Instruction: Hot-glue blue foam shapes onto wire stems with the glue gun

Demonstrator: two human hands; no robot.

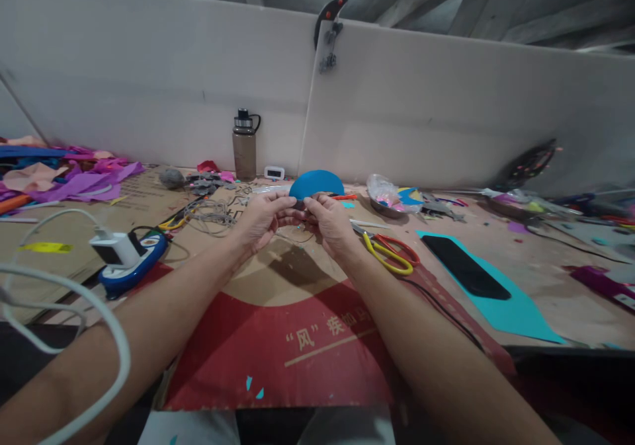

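Observation:
A blue rounded piece, flat like paper or thin foam, is held up in front of me over the cardboard. My left hand pinches its lower left edge, with the fingers closed. Close beside it, my right hand grips the lower edge with thumb and fingers. The fingertips of both hands nearly meet and hide the bottom of the piece. Below them lies a red and brown cardboard sheet with printed characters. To the right of my right hand are scissors with yellow and red handles.
Left, a power strip carries a white charger with a looping cable. Colourful scraps lie at the far left. A bottle stands by the partition. Right, a black phone rests on a turquoise sheet, near a bowl.

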